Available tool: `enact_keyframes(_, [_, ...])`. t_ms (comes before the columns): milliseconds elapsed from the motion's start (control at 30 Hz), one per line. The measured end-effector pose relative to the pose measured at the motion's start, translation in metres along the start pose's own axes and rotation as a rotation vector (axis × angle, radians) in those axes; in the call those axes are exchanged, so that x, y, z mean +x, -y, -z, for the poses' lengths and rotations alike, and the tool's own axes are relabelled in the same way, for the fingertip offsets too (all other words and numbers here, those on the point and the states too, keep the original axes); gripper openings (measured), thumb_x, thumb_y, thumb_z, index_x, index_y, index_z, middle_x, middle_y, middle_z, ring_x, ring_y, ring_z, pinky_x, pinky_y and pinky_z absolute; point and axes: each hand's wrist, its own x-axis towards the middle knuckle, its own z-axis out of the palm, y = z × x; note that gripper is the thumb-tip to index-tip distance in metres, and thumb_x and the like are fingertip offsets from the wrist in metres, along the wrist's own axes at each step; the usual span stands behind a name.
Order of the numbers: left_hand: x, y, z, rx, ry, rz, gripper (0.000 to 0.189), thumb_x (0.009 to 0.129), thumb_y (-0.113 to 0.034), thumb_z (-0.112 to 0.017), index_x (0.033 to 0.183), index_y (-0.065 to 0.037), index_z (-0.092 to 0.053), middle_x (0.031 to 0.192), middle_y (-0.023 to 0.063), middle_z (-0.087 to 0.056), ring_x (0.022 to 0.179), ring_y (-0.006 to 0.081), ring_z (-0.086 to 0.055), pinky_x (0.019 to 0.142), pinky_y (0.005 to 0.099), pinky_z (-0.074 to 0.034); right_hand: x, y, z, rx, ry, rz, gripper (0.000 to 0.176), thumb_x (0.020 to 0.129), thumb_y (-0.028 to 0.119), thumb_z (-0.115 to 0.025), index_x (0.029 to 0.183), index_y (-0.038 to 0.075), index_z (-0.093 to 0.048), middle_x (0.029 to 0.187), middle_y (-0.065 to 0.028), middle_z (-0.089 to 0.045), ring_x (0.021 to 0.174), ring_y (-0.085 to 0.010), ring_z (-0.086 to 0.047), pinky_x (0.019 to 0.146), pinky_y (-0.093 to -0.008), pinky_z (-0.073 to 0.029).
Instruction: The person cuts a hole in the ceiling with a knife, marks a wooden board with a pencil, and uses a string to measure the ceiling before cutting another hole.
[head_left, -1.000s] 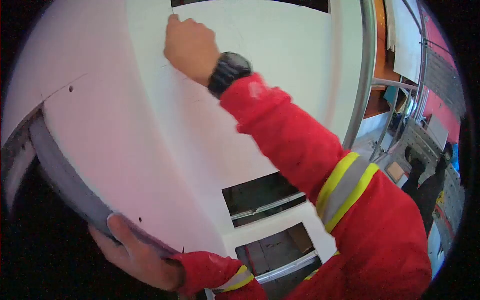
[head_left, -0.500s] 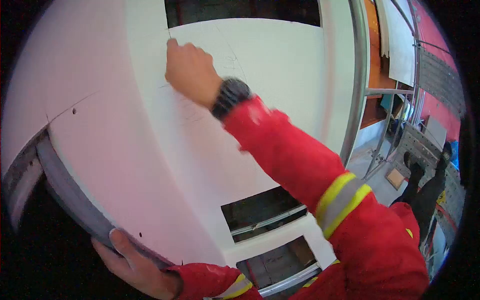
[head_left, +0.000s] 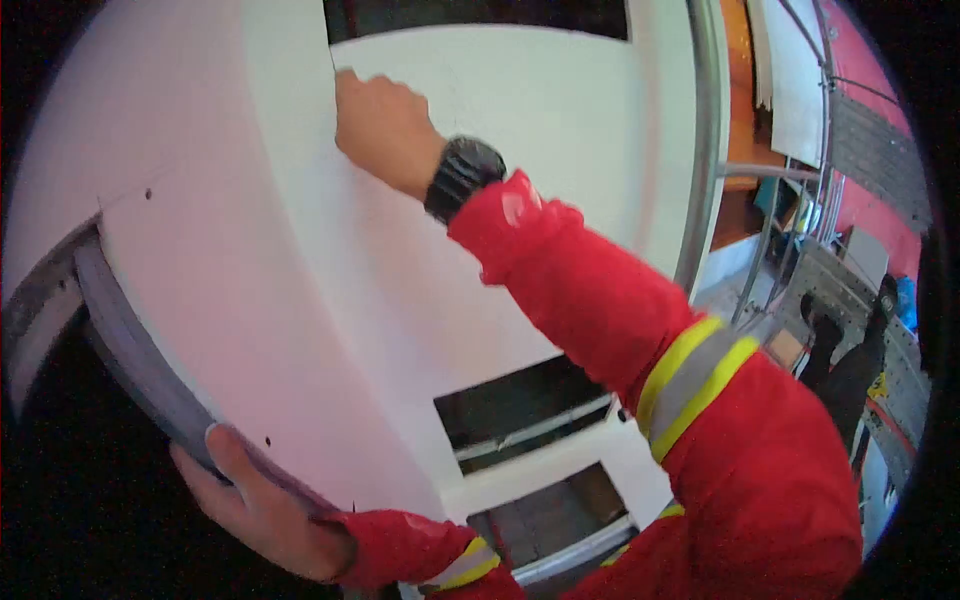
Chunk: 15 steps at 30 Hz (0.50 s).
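Note:
My right hand [head_left: 385, 135], with a black watch [head_left: 465, 180] at the wrist, is closed in a fist against the pale wall panel [head_left: 520, 110], just below a dark rectangular opening [head_left: 480, 15]. Whatever its fingers hold is hidden. At the lower left, my left hand [head_left: 265, 510] grips the curved grey edge [head_left: 150, 350] of the pinkish panel [head_left: 210, 290]. Its thumb lies near the panel's face and its fingers go behind. A small dark hole [head_left: 268, 441] is above this thumb.
Two more openings [head_left: 530, 410] [head_left: 550, 515] show metal profiles inside. A metal scaffold pole [head_left: 706, 150] runs down right of the panel. Farther right are perforated scaffold boards [head_left: 850, 275], legs in black [head_left: 850, 385] and a pink wall [head_left: 870, 190].
The view has shifted slightly, so the panels and openings sit a little higher and further left. My right hand stays near the opening's corner, and my left hand keeps its grip.

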Motion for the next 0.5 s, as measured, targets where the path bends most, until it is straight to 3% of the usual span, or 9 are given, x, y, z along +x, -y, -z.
enact_keyframes(133, [0.003, 0.005, -0.001, -0.002, -0.003, -0.005, 0.076, 0.097, -0.051, -0.055, 0.144, 0.008, -0.041, 0.137, 0.0291, -0.05, 0.121, 0.0362, -0.052, 0.106, 0.0412, -0.038, 0.004, 0.022, 0.012, 0.014, 0.098, -0.028, 0.012, 0.083, 0.007, -0.057, 0.089, -0.003, -0.06, 0.081, -0.0223, -0.068, 0.075, -0.0356, -0.07, 0.064, -0.0454, -0.056])
enact_keyframes(233, [0.002, 0.005, 0.0, -0.072, 0.028, 0.035, 0.076, 0.098, -0.05, -0.055, 0.143, 0.009, -0.041, 0.137, 0.0285, -0.05, 0.121, 0.0358, -0.053, 0.105, 0.0411, -0.039, 0.017, 0.03, -0.02, 0.05, -0.038, 0.101, 0.012, 0.082, 0.007, -0.058, 0.088, -0.003, -0.06, 0.078, -0.021, -0.068, 0.074, -0.0348, -0.07, 0.062, -0.044, -0.056])
enact_keyframes(333, [0.003, 0.004, 0.001, -0.124, 0.017, -0.041, 0.069, 0.098, -0.05, -0.056, 0.136, 0.007, -0.046, 0.122, 0.0236, -0.057, 0.109, 0.0309, -0.056, 0.094, 0.0401, -0.044, 0.002, 0.032, -0.012, -0.008, -0.021, 0.051, 0.014, 0.082, 0.006, -0.058, 0.093, -0.002, -0.059, 0.078, -0.0195, -0.068, 0.072, -0.0345, -0.071, 0.061, -0.0441, -0.055])
enact_keyframes(433, [0.0, -0.004, -0.004, -0.126, -0.025, -0.041, 0.071, 0.098, -0.05, -0.057, 0.137, 0.008, -0.045, 0.122, 0.0237, -0.057, 0.11, 0.0311, -0.056, 0.094, 0.0396, -0.044, -0.011, 0.0, 0.013, -0.002, 0.06, 0.01, 0.014, 0.083, 0.006, -0.058, 0.095, -0.002, -0.059, 0.079, -0.0191, -0.069, 0.073, -0.0347, -0.07, 0.062, -0.0443, -0.056])
enact_keyframes(500, [0.004, 0.005, -0.001, -0.086, 0.028, -0.021, 0.075, 0.097, -0.052, -0.055, 0.142, 0.006, -0.042, 0.135, 0.0273, -0.05, 0.123, 0.0346, -0.051, 0.103, 0.0415, -0.04, -0.011, 0.004, 0.008, -0.047, 0.036, 0.02, 0.013, 0.084, 0.007, -0.058, 0.094, -0.002, -0.059, 0.079, -0.0191, -0.069, 0.073, -0.035, -0.07, 0.063, -0.0443, -0.056])
